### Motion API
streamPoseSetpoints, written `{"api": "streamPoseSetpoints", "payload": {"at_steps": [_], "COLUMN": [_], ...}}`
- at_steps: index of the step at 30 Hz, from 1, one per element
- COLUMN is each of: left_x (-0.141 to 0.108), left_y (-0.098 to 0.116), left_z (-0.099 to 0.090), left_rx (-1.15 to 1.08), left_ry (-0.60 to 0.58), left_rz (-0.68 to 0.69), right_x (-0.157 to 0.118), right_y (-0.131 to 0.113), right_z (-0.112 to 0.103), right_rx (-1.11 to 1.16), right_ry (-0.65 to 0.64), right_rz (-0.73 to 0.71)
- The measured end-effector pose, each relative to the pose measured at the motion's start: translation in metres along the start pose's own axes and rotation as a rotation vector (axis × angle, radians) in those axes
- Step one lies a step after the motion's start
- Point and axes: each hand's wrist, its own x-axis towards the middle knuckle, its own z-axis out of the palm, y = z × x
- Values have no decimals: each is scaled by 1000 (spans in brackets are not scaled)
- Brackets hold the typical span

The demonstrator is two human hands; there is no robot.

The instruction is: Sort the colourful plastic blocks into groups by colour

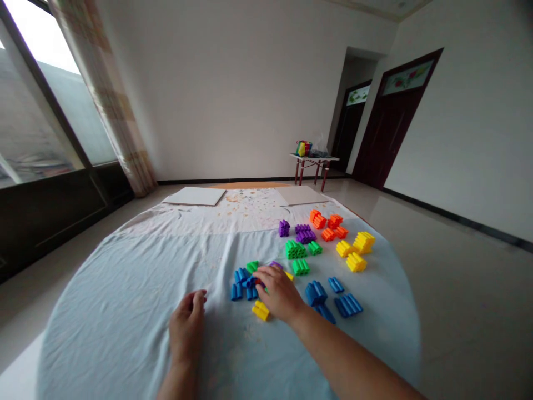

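Nearest, the right forearm leads to the right hand, fingers bent over a mixed pile of ribbed plastic blocks; I cannot tell whether they grip one. Left of the pile, the left hand curls narrowly, contents unclear. Right of it lie blue blocks; beyond it, rightward, green blocks, purple blocks, orange blocks and yellow blocks.

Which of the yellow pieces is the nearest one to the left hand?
The yellow piece lying just on the near side of the mixed pile; the other yellow pieces all lie farther right.
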Motion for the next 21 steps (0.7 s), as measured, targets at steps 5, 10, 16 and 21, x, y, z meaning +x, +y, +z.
{"api": "streamPoseSetpoints", "payload": {"at_steps": [5, 10, 16, 21], "left_x": [-2, -3, -4, -4], "left_y": [-1, -1, 4, 4], "left_z": [-2, -2, -1, -1], "left_rx": [-9, -10, -20, -26], "left_ry": [19, 27, 48, 82], "left_rz": [9, 21, 43, 56], "right_x": [20, -5, -49, -75], "right_y": [3, 9, 2, -4], "right_z": [21, 19, -6, -7], "right_rx": [-49, 103, 249, 263], "right_ry": [-179, -164, -47, -98], "right_rz": [-15, -123, -142, -145]}}
